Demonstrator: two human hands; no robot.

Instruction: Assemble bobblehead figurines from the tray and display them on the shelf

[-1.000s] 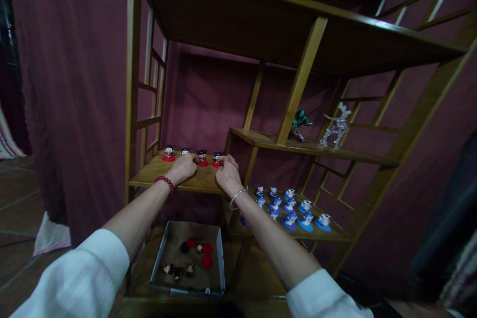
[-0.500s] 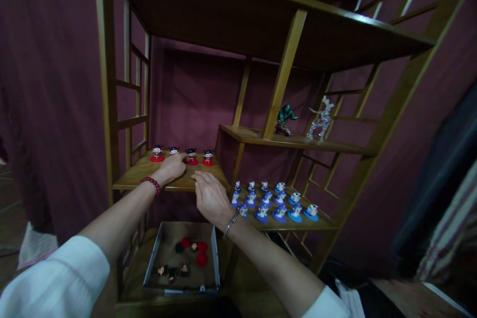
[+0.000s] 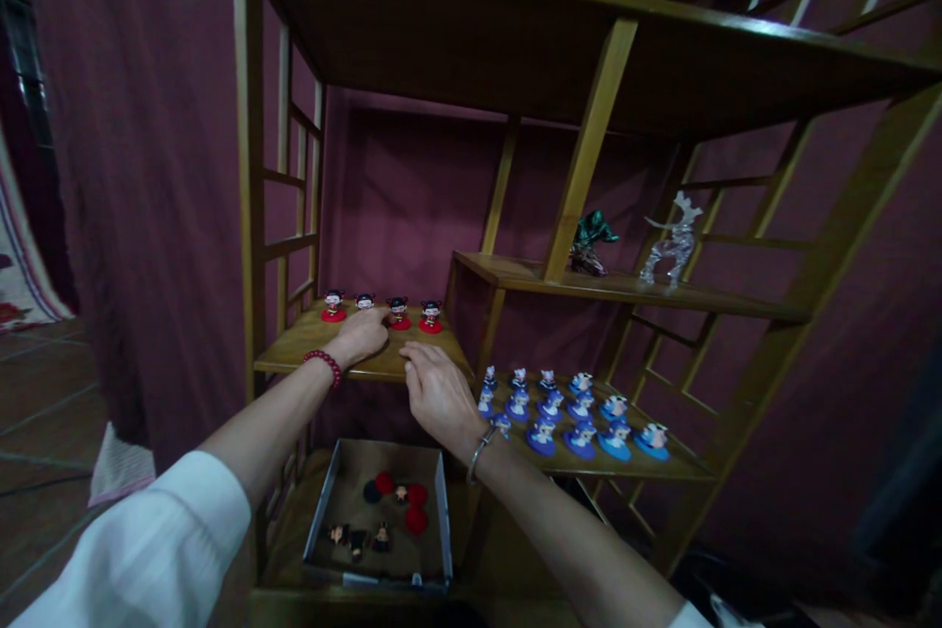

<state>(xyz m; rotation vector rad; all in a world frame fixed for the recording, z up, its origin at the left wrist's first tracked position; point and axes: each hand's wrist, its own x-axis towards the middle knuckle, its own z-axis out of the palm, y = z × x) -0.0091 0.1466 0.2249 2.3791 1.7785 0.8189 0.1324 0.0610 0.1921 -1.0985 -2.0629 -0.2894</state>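
Note:
On the upper left shelf (image 3: 294,345), several black-haired figurines on red bases stand in a row. My left hand (image 3: 360,338), with a red bead bracelet, reaches over the shelf's front. Its fingers are curled, with the tips at the left side of the third figurine (image 3: 398,311). That hand partly covers the second figurine (image 3: 365,301); its thumb is hidden. The rightmost figurine (image 3: 431,316) stands untouched. My right hand (image 3: 440,394), wearing a metal bangle, is held at the shelf's front edge, fingers stretched out and holding nothing visible.
Below is an open box (image 3: 446,530) with red and dark round pieces and small figure parts. On the lower right shelf (image 3: 662,463), several blue and purple figurines (image 3: 543,435) stand in rows. Above them are a clear deer ornament (image 3: 671,245) and a green ornament (image 3: 591,240). A wooden post (image 3: 593,147) rises there.
The whole view has shifted, so the shelf and both hands appear farther right. My left fingers remain at the third figurine, and my right hand keeps nearly the same place beside the shelf edge.

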